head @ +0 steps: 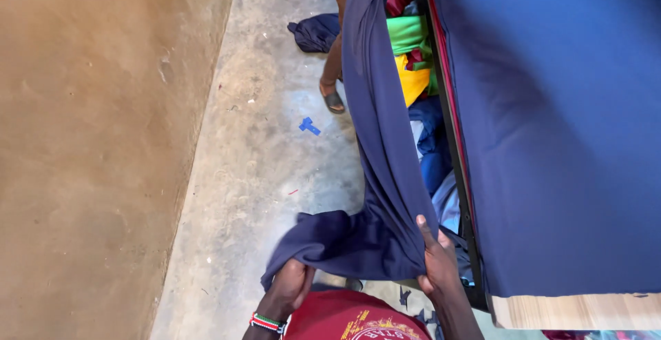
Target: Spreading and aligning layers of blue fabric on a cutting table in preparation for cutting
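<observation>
A long strip of dark navy cloth [379,126] stretches from the top of the view down to me. My left hand [289,286] grips its bunched near end low on the left; a beaded band sits on that wrist. Its right edge is pinched by my right hand [435,261], next to the table's black frame. Another person's leg and sandalled foot [333,92] stand at the cloth's far end, partly hidden by it. A wide sheet of the same navy cloth [558,133] lies flat over the wooden table [571,311] on the right.
Green, yellow, red and blue clothes [412,57] are piled under the table's left edge. A dark garment [315,33] and a small blue scrap [309,126] lie on the concrete floor. A brown mud wall [89,147] runs along the left.
</observation>
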